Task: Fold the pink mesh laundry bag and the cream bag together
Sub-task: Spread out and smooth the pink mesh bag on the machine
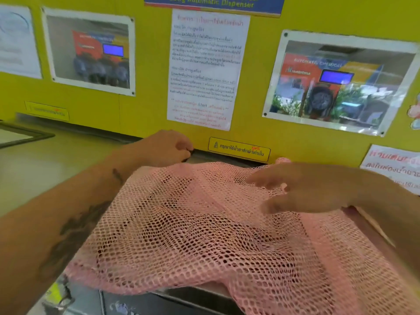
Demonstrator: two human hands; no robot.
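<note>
The pink mesh laundry bag [204, 235] lies spread and rumpled over the top of a machine, its near edge hanging past the front. My left hand [168, 146] is at the bag's far left corner by the yellow wall, fingers curled; whether it pinches the mesh I cannot tell. My right hand [302, 189], blurred, hovers flat just over the bag's far right part with fingers apart. A cream strip [372, 226], maybe the cream bag, shows under my right forearm at the bag's right edge; the remainder is hidden.
A yellow wall [145, 114] stands right behind the bag, with a printed notice [204, 71], two framed photos [91, 53] and a warning sticker [238, 151]. A beige machine top [45, 160] extends to the left. A dark front panel [170, 303] lies below the bag.
</note>
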